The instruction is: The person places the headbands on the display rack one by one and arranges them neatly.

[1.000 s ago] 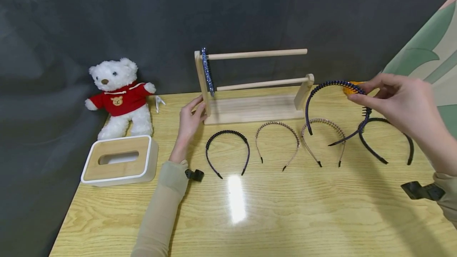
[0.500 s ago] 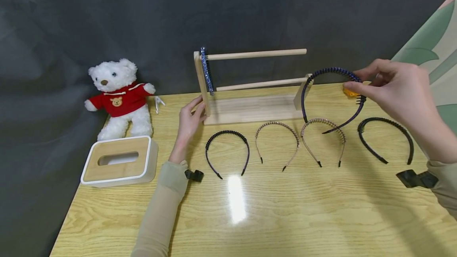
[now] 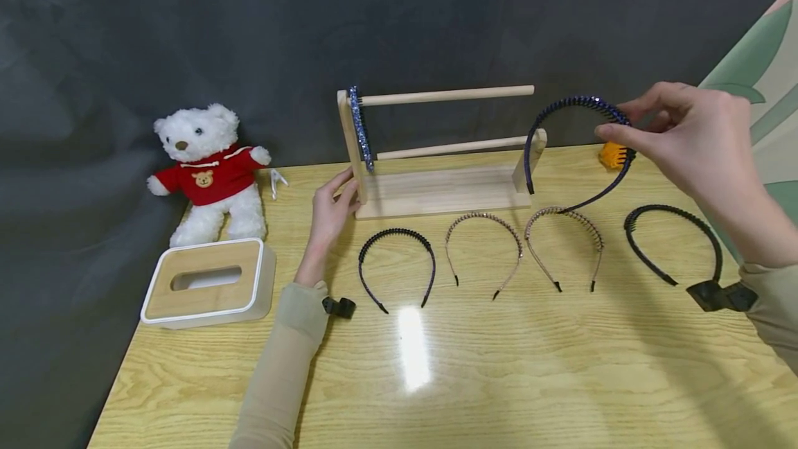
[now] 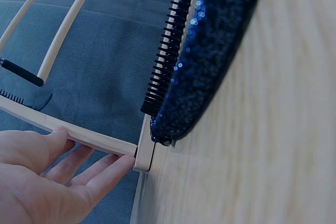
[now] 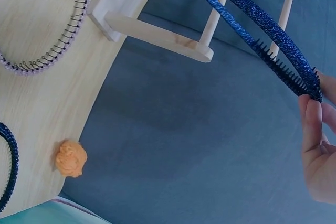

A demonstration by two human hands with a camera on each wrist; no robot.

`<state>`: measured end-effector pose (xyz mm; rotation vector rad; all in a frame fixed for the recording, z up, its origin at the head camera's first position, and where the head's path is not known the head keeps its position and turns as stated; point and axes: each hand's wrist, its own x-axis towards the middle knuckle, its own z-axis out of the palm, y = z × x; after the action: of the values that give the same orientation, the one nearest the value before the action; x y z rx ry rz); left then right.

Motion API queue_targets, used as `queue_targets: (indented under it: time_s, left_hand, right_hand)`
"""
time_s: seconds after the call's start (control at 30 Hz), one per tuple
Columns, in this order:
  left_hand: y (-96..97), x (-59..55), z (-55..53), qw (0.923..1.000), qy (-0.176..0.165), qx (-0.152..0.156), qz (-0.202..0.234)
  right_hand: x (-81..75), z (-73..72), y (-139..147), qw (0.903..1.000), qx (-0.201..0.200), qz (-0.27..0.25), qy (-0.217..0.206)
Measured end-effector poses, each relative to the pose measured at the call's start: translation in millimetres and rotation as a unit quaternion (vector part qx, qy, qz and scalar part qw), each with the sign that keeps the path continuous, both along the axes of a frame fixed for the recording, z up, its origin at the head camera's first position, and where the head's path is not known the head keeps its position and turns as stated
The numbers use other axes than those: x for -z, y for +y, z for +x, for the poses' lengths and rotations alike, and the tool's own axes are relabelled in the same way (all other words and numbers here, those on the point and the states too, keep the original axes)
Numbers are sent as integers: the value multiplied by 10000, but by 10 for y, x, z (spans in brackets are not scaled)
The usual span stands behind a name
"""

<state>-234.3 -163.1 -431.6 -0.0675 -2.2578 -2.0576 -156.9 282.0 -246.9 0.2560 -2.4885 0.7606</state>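
Bear-face patch [image 3: 202,178] showed on teddy's [image 3: 215,192] red jumper [image 3: 231,175], left of left hand [image 3: 332,206], which held wooden rack [image 3: 442,191]. Glitter headband [image 3: 360,127] hung just above. Right hand [image 3: 698,137] pinched dark blue headband [image 5: 273,30] in air, higher than second ago. Four headbands [image 3: 399,231] lay on table [image 3: 530,366] below hands. Orange lump [image 5: 71,158], hard to name, sat left of right hand.

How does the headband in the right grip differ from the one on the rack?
In the head view, the held headband shows its open arch; the racked headband appears nearly edge-on. The held headband looks darker; the racked headband, brighter blue. Both are glittery and toothed.
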Motion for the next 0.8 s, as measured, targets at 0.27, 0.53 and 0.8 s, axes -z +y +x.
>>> queue_targets:
  time_s: [0.27, 0.53, 0.8]
  left_hand:
    - [0, 6, 0, 10000, -16, 2, -23]
    - [10, -3, 3, 10000, 8, -3, 59]
    - [4, -11, 7, 9999, -16, 67, 76]
  right_hand:
    - [-33, -69, -67, 9997, 17, -92, 205]
    - [-101, -115, -77, 9993, 274, 102, 217]
    - [-167, -174, -112, 9992, 323, -227, 56]
